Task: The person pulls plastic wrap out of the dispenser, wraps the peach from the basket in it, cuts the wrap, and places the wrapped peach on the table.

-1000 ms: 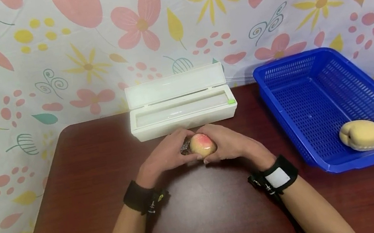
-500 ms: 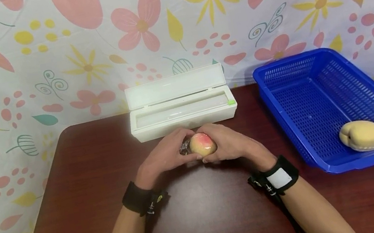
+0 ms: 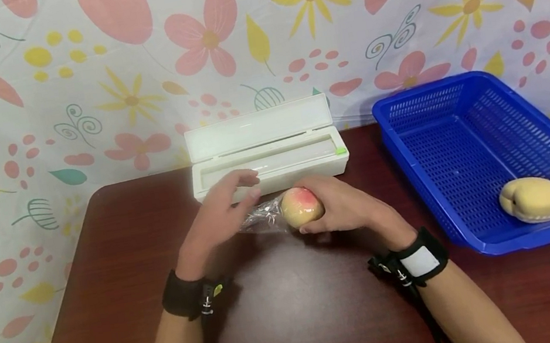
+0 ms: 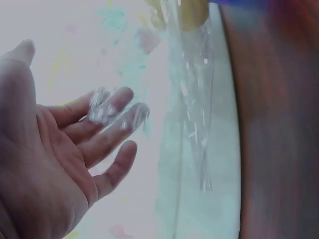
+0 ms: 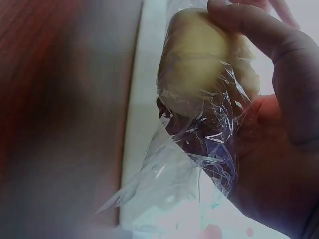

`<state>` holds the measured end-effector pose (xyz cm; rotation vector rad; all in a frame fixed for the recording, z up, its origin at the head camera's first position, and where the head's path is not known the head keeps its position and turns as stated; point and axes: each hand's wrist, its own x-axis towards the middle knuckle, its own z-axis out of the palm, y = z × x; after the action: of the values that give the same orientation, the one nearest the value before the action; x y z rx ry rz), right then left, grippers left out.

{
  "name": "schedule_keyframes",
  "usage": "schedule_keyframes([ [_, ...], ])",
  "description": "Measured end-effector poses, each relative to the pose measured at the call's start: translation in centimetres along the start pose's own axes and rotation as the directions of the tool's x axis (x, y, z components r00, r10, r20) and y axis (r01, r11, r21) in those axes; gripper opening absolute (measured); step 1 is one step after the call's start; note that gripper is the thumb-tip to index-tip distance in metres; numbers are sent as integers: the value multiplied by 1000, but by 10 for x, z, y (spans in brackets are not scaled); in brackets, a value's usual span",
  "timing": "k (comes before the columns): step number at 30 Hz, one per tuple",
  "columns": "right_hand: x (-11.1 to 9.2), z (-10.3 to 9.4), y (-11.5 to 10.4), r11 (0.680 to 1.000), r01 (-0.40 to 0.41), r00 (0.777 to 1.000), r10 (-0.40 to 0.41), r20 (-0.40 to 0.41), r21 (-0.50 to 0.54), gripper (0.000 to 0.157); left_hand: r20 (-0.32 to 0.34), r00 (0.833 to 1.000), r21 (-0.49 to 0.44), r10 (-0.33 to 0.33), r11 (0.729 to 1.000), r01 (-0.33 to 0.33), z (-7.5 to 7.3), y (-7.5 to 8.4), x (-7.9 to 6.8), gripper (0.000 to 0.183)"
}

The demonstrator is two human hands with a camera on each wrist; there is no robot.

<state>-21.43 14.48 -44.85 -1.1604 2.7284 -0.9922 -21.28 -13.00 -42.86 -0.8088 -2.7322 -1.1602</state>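
Observation:
A round yellow-and-pink peach (image 3: 300, 207), wrapped in clear cling film (image 3: 260, 216), is gripped by my right hand (image 3: 341, 203) in front of the white box. In the right wrist view, the thumb and fingers curve round the peach (image 5: 197, 64), and a crumpled tail of film (image 5: 172, 167) trails from it. My left hand (image 3: 219, 212) is off the peach, to its left, with fingers spread and slightly bent. Shiny film lies across its fingertips (image 4: 122, 97) in the left wrist view; whether it touches them I cannot tell.
A long white cling-film box (image 3: 276, 180) with its lid raised and a green slider (image 3: 340, 150) stands at the back. To the right, a blue plastic basket (image 3: 416, 174) holds a yellow fruit-shaped object (image 3: 534, 199). A patterned cloth (image 3: 131, 68) hangs behind the dark table (image 3: 296, 310).
My left hand has let go of the peach and moved left and slightly up, its fingers opening. The film tail now shows between the hands. My right hand keeps hold of the peach.

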Motion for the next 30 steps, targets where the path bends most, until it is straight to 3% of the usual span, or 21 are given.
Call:
schedule_keyframes([
  [5,-2,-9,-4,1000,0,1000,0,-19,-4,69,-51,995,-149,-90,985,81,-12,0,-3,43],
  [9,-5,-17,-7,1000,-25,998,24,-50,-13,72,-85,976,-291,-200,942,168,-14,0,-5,51],
  [12,-6,-24,-10,999,-38,996,35,-79,-33,73,-154,936,-391,-316,890,236,-14,1,-5,54],
  [16,-8,-31,-16,997,-60,992,53,-113,-56,73,-216,855,-498,-471,806,319,-13,7,-3,63],
  [20,-9,-35,-21,993,-90,984,76,-160,-79,74,-177,809,-625,-560,699,348,-11,11,-1,71],
  [23,-10,-37,-24,990,-113,975,94,-202,-86,74,-87,811,-715,-579,603,354,-7,11,0,78],
  [26,-11,-38,-27,988,-143,961,123,-247,-65,74,30,831,-778,-556,509,368,-1,11,0,91],
  [30,-11,-40,-29,984,-177,939,159,-306,-32,75,162,865,-855,-475,369,363,9,15,1,102],
])
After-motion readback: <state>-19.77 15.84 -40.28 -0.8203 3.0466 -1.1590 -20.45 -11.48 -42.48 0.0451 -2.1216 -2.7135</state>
